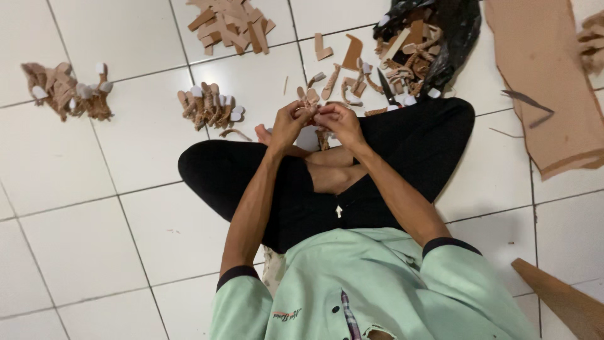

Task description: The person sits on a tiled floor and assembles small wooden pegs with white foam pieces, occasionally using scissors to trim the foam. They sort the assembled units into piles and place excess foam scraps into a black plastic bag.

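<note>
I sit cross-legged on a white tiled floor (94, 208) in black trousers and a mint green top. My left hand (290, 123) and my right hand (340, 123) meet above my knees, both pinching a small tan braided strap piece (309, 99). The fingers of both hands are closed around it, so most of the piece is hidden.
Piles of tan braided strap pieces lie at the far left (66, 91) and ahead of my left knee (207, 107). Flat brown cut pieces (229, 24) lie at the top. A black plastic bag (450, 31) holds more pieces. A large brown sheet (547, 82) lies on the right.
</note>
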Available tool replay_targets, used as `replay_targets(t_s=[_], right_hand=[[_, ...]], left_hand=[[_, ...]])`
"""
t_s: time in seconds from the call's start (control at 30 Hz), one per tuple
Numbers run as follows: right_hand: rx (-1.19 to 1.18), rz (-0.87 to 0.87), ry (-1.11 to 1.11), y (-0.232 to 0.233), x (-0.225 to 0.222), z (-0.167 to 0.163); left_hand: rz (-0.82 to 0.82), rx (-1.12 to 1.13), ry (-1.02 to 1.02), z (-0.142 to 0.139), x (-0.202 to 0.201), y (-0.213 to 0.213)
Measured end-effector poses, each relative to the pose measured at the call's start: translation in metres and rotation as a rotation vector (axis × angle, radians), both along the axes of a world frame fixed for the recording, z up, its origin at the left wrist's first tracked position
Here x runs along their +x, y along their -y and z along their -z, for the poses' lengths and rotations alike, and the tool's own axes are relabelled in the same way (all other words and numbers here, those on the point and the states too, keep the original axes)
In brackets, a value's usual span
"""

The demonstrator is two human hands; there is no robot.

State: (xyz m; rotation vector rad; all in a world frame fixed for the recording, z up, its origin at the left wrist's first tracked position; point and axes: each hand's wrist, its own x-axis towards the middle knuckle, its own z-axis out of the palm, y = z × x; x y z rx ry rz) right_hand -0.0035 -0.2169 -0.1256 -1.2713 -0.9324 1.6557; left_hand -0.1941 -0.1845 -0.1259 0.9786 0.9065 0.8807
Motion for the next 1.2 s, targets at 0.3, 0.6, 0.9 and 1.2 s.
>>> replay_targets(t_s=[0.3, 0.6, 0.9, 1.2], right_hand=[[0.081, 0.438, 0.351, -0.028, 0.102, -0.006], [0.528, 0.227, 1.343, -0.051, 0.167, -0.027], [0.314, 0.324, 0.806, -0.053, 0.146, -0.027], [0.533, 0.23, 0.714, 0.006, 0.029, -0.034]], left_hand=[[0.113, 0.19, -1.622, -0.018, -0.115, -0.055], [-0.354, 0.572, -1.729, -0.019, -0.105, -0.037], [-0.075, 0.472, -0.985, -0.022, -0.026, 0.005], [0.302, 0.146, -0.293, -0.005, 0.035, 0.023]])
